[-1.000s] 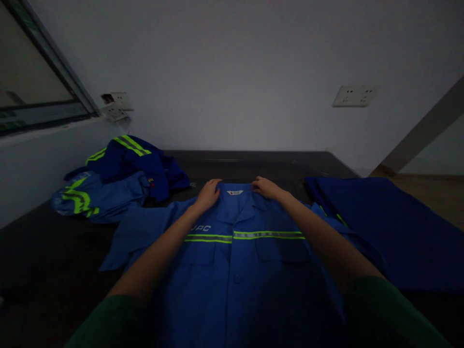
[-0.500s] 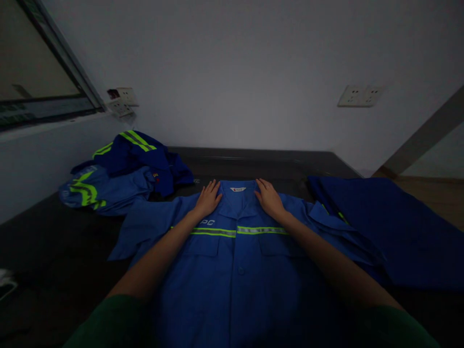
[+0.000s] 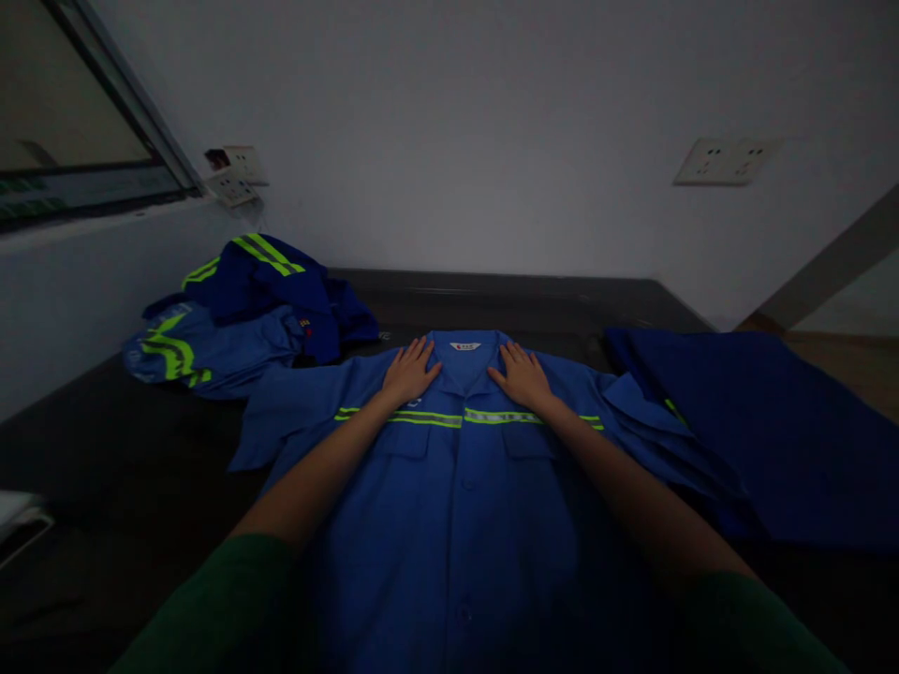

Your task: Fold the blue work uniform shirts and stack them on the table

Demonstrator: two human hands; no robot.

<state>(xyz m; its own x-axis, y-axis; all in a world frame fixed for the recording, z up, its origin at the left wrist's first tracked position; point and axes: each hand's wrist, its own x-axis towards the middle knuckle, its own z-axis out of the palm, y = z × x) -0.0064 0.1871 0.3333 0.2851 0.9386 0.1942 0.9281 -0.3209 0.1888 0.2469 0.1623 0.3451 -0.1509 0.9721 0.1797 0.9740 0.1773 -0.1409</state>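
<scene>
A blue short-sleeved work shirt point(image 3: 460, 487) with a yellow-green and silver stripe across the chest lies spread out, front up, its collar at the far side. My left hand point(image 3: 411, 373) rests flat on the shirt just left of the collar, fingers stretched. On the other side of the collar my right hand point(image 3: 523, 374) lies flat too, fingers apart, palm on the cloth. Neither hand grips the fabric. The shirt's right-hand sleeve is rumpled and touches a darker blue cloth.
Crumpled blue garments with bright stripes point(image 3: 259, 290) lie at the back left. A dark blue folded cloth point(image 3: 765, 431) covers the right side of the dark table point(image 3: 520, 285). Sockets point(image 3: 727, 161) are on the wall. A white object point(image 3: 21, 520) sits at the left edge.
The view has shifted slightly. Both hands have slid a little down from the collar top toward the chest stripe, still flat on the shirt.
</scene>
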